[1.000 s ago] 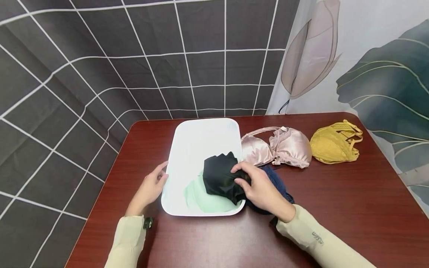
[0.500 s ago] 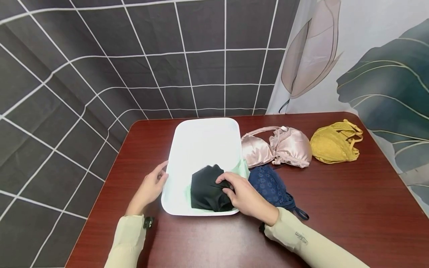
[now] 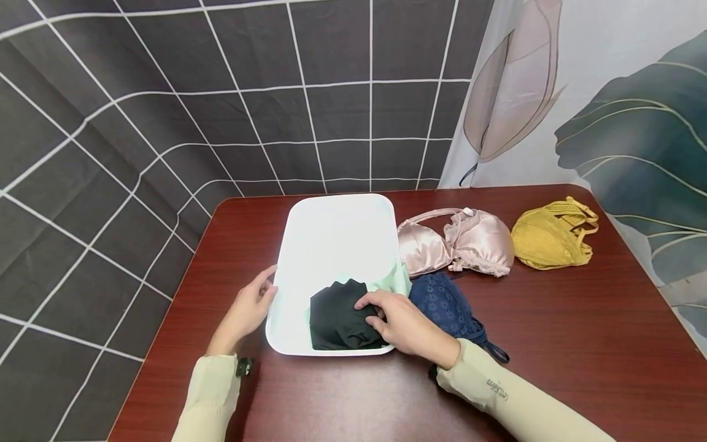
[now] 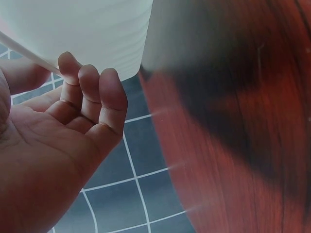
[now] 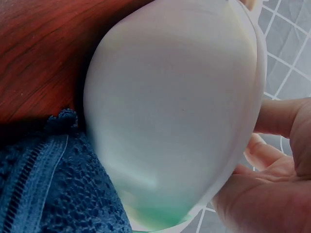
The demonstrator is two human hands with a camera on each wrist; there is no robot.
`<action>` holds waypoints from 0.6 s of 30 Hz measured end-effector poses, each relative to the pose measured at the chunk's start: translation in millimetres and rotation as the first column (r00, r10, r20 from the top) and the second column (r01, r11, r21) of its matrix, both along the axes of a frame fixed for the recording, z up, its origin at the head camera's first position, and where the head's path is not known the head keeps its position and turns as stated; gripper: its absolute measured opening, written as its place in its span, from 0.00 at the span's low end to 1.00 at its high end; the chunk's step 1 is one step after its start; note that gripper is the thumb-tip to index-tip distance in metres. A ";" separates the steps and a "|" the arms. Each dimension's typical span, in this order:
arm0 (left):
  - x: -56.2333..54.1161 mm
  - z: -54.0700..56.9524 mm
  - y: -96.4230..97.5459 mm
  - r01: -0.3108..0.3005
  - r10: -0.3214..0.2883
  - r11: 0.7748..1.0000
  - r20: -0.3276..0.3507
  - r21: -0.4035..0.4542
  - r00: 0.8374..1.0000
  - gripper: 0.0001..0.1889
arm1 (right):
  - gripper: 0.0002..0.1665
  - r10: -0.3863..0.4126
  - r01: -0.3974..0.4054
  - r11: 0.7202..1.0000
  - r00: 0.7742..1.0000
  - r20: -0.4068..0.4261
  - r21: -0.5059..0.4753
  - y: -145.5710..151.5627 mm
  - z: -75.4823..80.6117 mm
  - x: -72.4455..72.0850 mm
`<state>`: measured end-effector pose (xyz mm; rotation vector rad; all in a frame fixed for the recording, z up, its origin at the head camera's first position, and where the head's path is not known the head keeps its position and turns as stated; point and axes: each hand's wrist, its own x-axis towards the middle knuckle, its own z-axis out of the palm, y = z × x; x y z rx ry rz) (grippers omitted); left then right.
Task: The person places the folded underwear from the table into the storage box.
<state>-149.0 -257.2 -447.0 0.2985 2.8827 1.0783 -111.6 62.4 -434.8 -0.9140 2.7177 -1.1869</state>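
A white plastic basin [image 3: 337, 236] stands on the table. My left hand [image 3: 248, 310] holds its left side; in the left wrist view the thumb is at the rim and curled fingers [image 4: 112, 92] touch the outer wall. A smooth black garment with a wavy edge [image 3: 337, 319] lies in the near end of the basin. My right hand [image 3: 405, 322] pinches its right side between thumb and forefinger. Beneath it is a mint-green garment [image 3: 394, 281], which reaches the right rim. In the right wrist view the basin wall hides the right fingertips.
A navy lace bra [image 3: 444, 304] lies against the basin's right side, partly behind the right hand. Beyond it are a pink satin bra [image 3: 477, 242] and a folded yellow bra [image 3: 549, 239]. A grid-patterned cloth [image 3: 331, 110] hangs behind the table.
The right hand has carried the black garment left and down into the near end of the basin, where it lies lower and flatter. More navy lace shows. The left hand has stayed put.
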 end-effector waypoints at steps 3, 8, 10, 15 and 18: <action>0.1 -0.1 -0.3 0.000 0.000 1.000 -0.001 -0.001 1.000 0.24 | 0.14 -0.009 0.009 1.000 1.000 0.019 -0.001 -0.1 0.9 -0.2; -0.5 -0.4 -1.1 -0.009 0.009 1.000 0.004 -0.011 1.000 0.25 | 0.14 -0.010 0.009 1.000 0.999 0.043 0.010 2.2 2.7 -0.2; -0.6 -0.6 -1.3 -0.012 0.012 1.000 0.008 -0.015 1.000 0.25 | 0.14 -0.004 0.004 1.000 0.998 0.056 0.004 3.7 3.5 -0.4; -0.8 -0.6 -1.3 -0.003 0.003 1.000 0.005 -0.008 1.000 0.24 | 0.14 -0.009 0.011 0.999 0.999 0.053 -0.039 10.2 5.2 -2.4; -0.3 -0.3 -1.3 0.004 -0.004 1.000 0.000 -0.003 1.000 0.24 | 0.14 -0.033 0.034 0.997 0.999 0.029 -0.067 17.5 7.2 -4.2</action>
